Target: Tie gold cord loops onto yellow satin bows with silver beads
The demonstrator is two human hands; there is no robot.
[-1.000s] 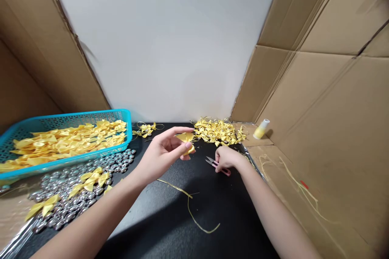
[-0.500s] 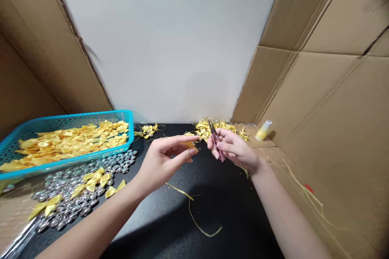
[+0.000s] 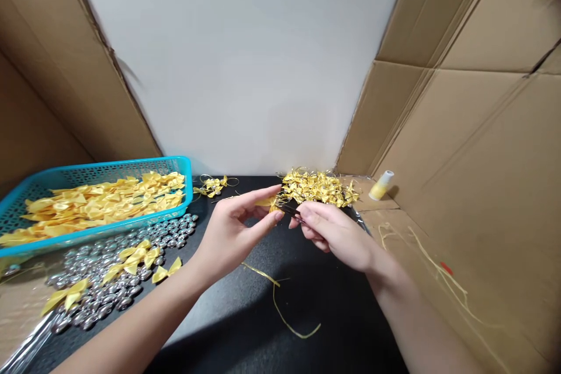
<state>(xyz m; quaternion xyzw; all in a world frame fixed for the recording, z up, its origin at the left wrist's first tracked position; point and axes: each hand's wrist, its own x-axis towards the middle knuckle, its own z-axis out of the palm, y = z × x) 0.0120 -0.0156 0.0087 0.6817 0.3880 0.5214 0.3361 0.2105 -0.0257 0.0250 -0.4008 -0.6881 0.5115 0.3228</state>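
Since the earlier frame the right hand has swung its narrow dark-bladed metal scissors from tips-up to nearly level, tips now at the left hand; the left hand is about where it was, and the loose stuff on the counter looks unmoved.

Left fingers: thumb and index pinching a small yellow satin ribbon bow, held up over the black counter, mostly covered by the hand. Right fingers: closed round the scissors, thumb on top, handles hidden.

Key relation: bow lies straight left of the right fingers, in line with the blades. Scissors' long axis runs sideways, right hand to bow, tips slightly higher and pointing left. Both hands close, fingertips just beside each other; left hand has the bow, right is nearer the far-side pile of yellow bows with thin gold cords. Blades touching bow or only overlapping it, cannot tell; blade gap too small to see.

Around: turquoise perforated plastic basket with yellow bows inside, at left; shiny silver oval beads in front of it; loose pale-yellow strand near the middle; white-and-yellow thread spool upright at right, near cardboard.

Brands, labels, writing: none readable, spool included
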